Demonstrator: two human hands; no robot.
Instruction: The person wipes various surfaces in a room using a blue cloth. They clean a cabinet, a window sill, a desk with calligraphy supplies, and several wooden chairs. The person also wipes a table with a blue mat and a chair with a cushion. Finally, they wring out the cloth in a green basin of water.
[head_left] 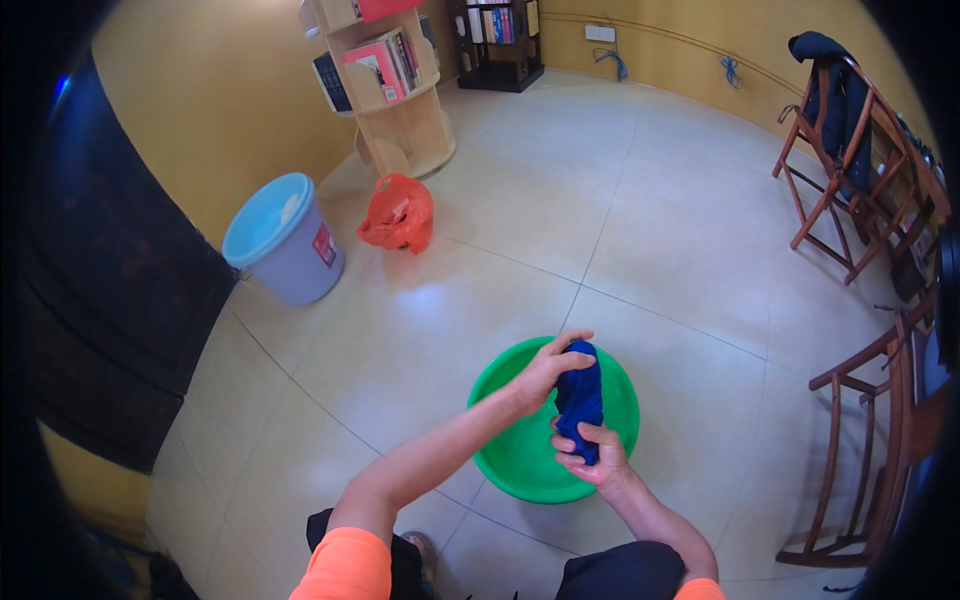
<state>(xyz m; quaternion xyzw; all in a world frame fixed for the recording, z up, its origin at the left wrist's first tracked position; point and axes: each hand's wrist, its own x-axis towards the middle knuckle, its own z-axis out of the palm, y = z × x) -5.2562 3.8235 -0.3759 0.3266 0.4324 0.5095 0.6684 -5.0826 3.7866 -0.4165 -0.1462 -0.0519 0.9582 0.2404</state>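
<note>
A dark blue cloth [579,398], bunched into a long roll, is stretched between my two hands above a round green basin [488,452] on the floor. My left hand [546,368] is closed round the cloth's far end. At its near end, my right hand [600,455] grips it with the fingers wrapped round and the thumb on top. Below the cloth the basin's green inside shows; whether it holds water I cannot tell.
A lavender bucket with a light blue inside [300,262] and a red plastic bag [398,215] stand at the far left. Behind them is a wooden bookshelf [408,135]. Wooden chairs [850,215] line the right, one with dark clothing [838,105] over it. Tiled floor [690,230] surrounds the basin.
</note>
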